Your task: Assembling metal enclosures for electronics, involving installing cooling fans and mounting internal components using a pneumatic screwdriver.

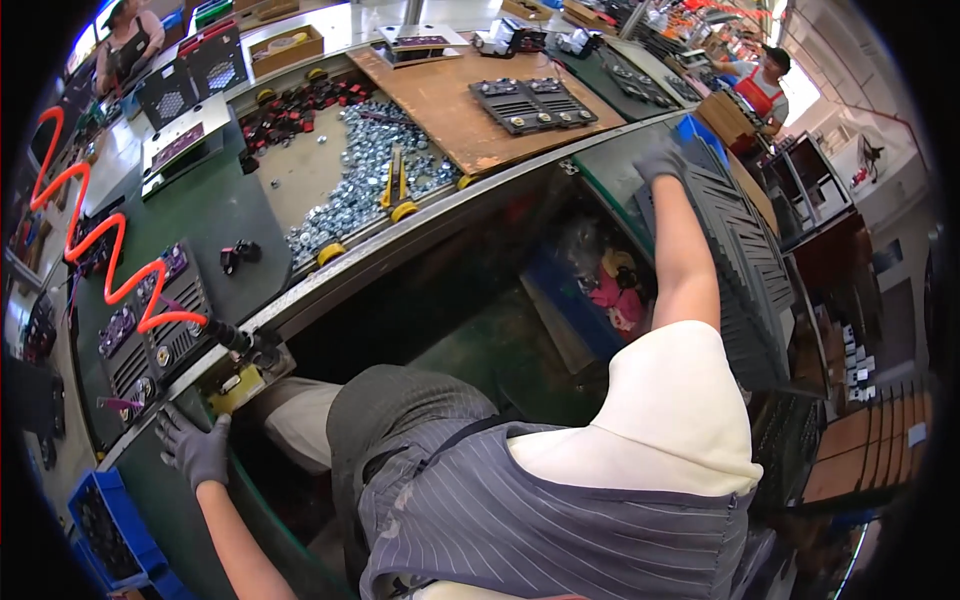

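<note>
My left hand (196, 447), in a grey glove, rests with fingers spread on the green bench top at lower left. Just above it, a black pneumatic driver (243, 343) on an orange coiled hose (118, 240) sits by a yellow block (238, 388). Near that hand lies a black slatted panel (165, 335) with purple-and-black parts on it. My right hand (660, 163), also gloved, reaches far out to the upper right. It is beside a stack of black ribbed panels (740, 260); motion blur hides its fingers and whether it touches them.
Silvery fasteners (370, 165) and black-and-red parts (290, 115) fill a tray beyond the bench edge. Another black panel (533, 103) lies on a brown board (430, 95). A blue bin (115, 530) stands at lower left. Two people (765, 85) work farther off.
</note>
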### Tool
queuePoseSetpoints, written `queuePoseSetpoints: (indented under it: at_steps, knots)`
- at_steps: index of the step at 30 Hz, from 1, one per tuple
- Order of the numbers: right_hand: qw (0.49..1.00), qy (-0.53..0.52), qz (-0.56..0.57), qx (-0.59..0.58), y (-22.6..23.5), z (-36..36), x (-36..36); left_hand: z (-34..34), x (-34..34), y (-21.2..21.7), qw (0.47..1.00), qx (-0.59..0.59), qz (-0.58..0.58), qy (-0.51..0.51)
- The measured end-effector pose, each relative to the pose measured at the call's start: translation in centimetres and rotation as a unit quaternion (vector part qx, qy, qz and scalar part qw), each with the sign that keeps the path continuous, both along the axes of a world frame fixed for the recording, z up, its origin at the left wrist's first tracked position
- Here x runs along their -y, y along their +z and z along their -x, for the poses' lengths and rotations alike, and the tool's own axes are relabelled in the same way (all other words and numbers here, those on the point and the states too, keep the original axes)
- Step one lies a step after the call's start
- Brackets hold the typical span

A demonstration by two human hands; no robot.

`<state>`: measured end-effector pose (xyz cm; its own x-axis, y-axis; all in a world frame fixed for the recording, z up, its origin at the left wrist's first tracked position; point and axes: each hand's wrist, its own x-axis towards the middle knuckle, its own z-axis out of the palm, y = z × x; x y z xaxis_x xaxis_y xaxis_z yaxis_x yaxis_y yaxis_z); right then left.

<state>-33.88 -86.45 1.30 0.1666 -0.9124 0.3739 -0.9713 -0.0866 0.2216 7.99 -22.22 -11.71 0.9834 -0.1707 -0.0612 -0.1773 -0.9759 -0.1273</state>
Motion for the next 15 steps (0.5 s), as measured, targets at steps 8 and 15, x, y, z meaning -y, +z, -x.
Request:
queuePoseSetpoints:
  at_steps: [8,15]
  knots:
    - [0.996,-0.072,-0.051,0.012,-2.2,8.0,3.4,0.0,3.3,-0.1,0.993,-0.002,-0.059,0.100]
    - [0.994,-0.075,-0.075,0.023,0.2,4.9,4.6,0.3,2.3,-0.9,0.994,0.026,-0.066,0.088]
